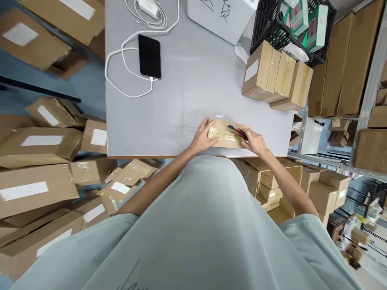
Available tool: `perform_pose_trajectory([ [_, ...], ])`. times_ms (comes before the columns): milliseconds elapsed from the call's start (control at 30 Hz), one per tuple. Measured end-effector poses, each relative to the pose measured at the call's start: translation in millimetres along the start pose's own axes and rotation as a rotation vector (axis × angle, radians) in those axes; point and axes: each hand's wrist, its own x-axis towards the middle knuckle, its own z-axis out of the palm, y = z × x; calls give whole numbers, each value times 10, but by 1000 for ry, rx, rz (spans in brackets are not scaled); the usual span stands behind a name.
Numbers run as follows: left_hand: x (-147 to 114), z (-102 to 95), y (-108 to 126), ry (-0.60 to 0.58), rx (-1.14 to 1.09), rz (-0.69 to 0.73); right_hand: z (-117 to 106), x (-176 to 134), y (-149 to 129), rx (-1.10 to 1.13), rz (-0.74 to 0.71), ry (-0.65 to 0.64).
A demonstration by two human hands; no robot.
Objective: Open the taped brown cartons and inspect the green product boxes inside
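A small cardboard box (pixel 225 139) with shiny clear tape along its top lies at the table's front edge, right before me. My left hand (pixel 204 137) grips its left end, thumb on the near part and fingers at the far side. In my right hand (pixel 254 141) is a black and red utility knife (pixel 238 131), held over the right part of the box. The knife's dark tip points left and away from me, above the cardboard. Whether the tip touches the box I cannot tell.
On the grey table (pixel 193 60) lie a black phone (pixel 150 56) and a white cable (pixel 123 44). Taped boxes (pixel 269 72) stand at the right, before a black crate (pixel 266 24) and a white bin (pixel 222 18). Cardboard boxes (pixel 39 141) crowd the left floor.
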Motion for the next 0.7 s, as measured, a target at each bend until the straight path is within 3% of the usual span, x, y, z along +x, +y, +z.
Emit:
perform_pose_trajectory([
  [100,11,40,16,17,-35,13,-189,115,-317,-157,-148,-142],
  [267,12,106,28,48,-66,7,-340,244,-608,-266,-205,-226],
  [700,39,169,0,58,-86,23,-550,248,-743,-372,-260,-256],
])
